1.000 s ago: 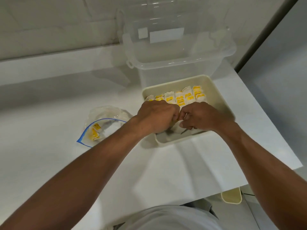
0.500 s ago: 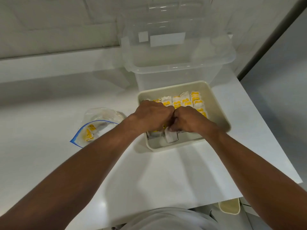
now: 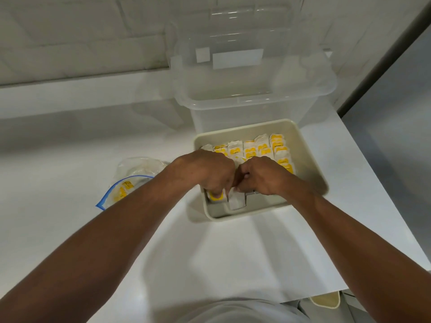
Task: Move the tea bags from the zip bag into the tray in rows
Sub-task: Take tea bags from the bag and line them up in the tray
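A cream tray (image 3: 310, 159) sits on the white counter and holds several white-and-yellow tea bags (image 3: 256, 148) standing in rows along its far side. Both my hands are inside the tray at its near side. My left hand (image 3: 205, 171) has curled fingers pressing down on a yellow-labelled tea bag (image 3: 215, 197). My right hand (image 3: 261, 176) pinches a white tea bag (image 3: 236, 201) that stands beside it. To the left lies the clear zip bag (image 3: 130, 180) with a blue seal, a few tea bags still inside.
A large clear plastic storage box (image 3: 251, 89) stands right behind the tray against the tiled wall. The counter's right edge (image 3: 373, 197) runs close past the tray. A small cream container (image 3: 325, 301) shows below the counter's near edge.
The view has shifted slightly. My hands have stayed together at the tray's near side, settling the two tea bags lower into the near row.
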